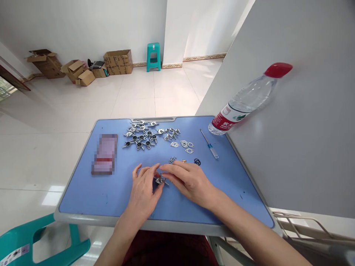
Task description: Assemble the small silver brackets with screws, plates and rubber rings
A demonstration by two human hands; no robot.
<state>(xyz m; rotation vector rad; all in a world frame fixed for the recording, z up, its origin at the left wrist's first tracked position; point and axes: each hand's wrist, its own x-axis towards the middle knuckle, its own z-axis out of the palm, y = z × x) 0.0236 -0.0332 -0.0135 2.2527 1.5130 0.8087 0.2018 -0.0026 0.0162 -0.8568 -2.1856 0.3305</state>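
Just above the blue table, my left hand (145, 186) pinches a small metal flanged fitting (160, 180) between thumb and fingers. My right hand (188, 179) reaches in from the right, its thumb and forefinger closed right over the fitting's centre. What those fingertips hold is too small and covered to make out. Beyond the hands lie small metal balls or nuts (172, 160), a brass-coloured piece (183, 161), black rubber rings (197, 162) and several flat gaskets (189, 150). Farther back, more flanged fittings (141, 137), some with black centres, are spread beside a heap of metal stems (172, 133).
A screwdriver (210, 145) with a clear handle lies at the right, near a tall water bottle (235, 111) by the grey partition (305, 140). A blurred phone-like object (105, 154) rests at the left. Green stools (153, 57) and cardboard boxes (118, 62) stand on the floor.
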